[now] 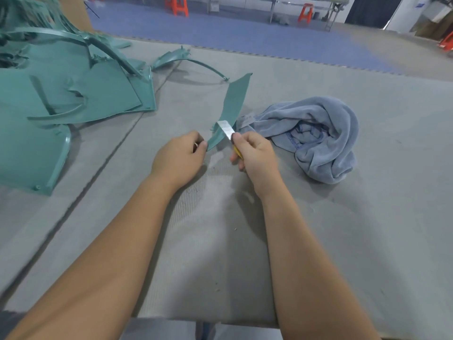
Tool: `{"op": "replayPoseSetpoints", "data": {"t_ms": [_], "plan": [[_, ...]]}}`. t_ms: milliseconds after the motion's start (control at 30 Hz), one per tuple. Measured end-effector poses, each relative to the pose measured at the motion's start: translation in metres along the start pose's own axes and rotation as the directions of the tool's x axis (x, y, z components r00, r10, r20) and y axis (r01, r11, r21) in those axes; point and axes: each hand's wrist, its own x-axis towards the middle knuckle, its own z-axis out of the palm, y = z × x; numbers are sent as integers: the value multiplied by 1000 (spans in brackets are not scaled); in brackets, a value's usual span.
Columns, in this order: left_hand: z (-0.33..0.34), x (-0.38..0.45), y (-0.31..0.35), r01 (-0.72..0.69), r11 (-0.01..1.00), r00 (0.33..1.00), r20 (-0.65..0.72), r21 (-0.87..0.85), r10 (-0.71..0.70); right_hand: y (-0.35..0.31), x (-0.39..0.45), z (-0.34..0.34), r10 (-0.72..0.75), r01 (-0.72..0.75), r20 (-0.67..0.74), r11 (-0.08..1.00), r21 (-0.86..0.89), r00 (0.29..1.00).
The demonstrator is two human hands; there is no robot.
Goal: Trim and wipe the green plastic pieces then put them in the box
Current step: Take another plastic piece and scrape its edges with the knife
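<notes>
Left hand [180, 158] pinches green strip [232, 104] (right hand [255, 155]: knife [226, 130]).

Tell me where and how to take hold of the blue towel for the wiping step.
Probably best to grip the blue towel at its raised, bunched hump on the near-right side, coming down from above with the right hand once the knife is set down. The folds stand up off the mat there, giving fingers something to gather; its left edge lies flat near the green strip.
</notes>
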Motion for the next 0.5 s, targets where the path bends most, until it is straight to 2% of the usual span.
{"op": "replayPoseSetpoints", "data": {"t_ms": [100,267,400,500], "plan": [[1,-1,1,-3,1000,1000,22,1,3,2,-1,3,-28,29,16,999,-44,999],[0,-2,-1,-12,1000,1000,6,-26,12,2,1,2,-90,88,-67,995,-38,994],[0,-2,1,-7,1000,1000,-9,-30,6,0,-1,3,-69,80,-93,989,126,993],[0,-3,-1,-19,999,1000,12,-34,19,1,0,4,-51,54,-70,998,34,996]]}}
